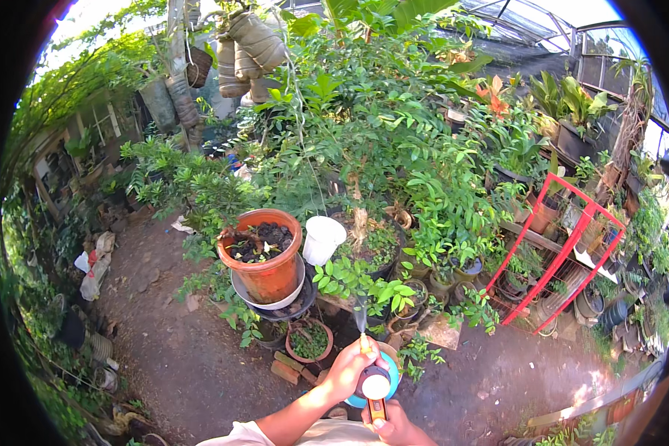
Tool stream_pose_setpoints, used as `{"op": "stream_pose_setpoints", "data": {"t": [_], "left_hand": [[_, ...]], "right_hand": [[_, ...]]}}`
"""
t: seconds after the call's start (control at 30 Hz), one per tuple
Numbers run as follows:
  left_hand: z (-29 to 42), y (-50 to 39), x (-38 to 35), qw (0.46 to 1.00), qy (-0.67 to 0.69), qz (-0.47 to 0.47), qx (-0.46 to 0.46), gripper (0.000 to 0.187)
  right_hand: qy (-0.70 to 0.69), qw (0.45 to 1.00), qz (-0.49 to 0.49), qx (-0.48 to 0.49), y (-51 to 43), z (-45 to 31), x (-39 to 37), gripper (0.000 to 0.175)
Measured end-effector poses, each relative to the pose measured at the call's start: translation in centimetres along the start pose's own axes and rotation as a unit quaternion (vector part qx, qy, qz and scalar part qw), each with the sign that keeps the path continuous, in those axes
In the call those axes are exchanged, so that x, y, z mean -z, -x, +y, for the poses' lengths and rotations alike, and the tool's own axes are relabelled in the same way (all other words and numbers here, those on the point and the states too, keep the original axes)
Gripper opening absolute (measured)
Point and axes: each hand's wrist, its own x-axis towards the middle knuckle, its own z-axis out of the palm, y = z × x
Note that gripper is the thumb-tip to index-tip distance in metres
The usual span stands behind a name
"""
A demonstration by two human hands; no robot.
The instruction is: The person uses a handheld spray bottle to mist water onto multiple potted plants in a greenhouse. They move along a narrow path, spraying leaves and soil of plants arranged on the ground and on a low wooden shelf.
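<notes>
A hand sprayer (376, 386) with a white round top, an orange-and-black handle and a yellow nozzle is between my hands. My left hand (347, 365) closes around its front near the nozzle. My right hand (391, 426) grips the handle at the back, close to my body. A pale jet of spray (360, 315) leaves the nozzle towards a leafy branch (362, 281) just ahead. Below the sprayer shows a turquoise round surface (391, 374); I cannot tell whether it is the sprayer's tank or a separate container.
An orange plant pot (265, 273) stands on a white basin at left, beside a white bucket (323, 240). A smaller terracotta pot (310, 341) and bricks (285, 369) sit below. A red metal rack (563, 251) leans at right. Wrapped bundles (251, 50) hang above.
</notes>
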Motion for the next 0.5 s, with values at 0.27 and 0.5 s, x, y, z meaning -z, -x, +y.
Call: {"op": "stream_pose_setpoints", "data": {"t": [0.27,0.5], "left_hand": [[-1.9,-0.1,-4.6,0.997,0.020,-0.068,0.030,0.023],[-4.4,-0.5,-8.0,0.992,0.033,-0.115,0.031,0.021]], "right_hand": [[0.014,0.997,0.050,0.048,3.5,1.1,1.8,0.034],[0.006,0.992,0.095,0.077,6.5,0.9,3.8,0.039]]}}
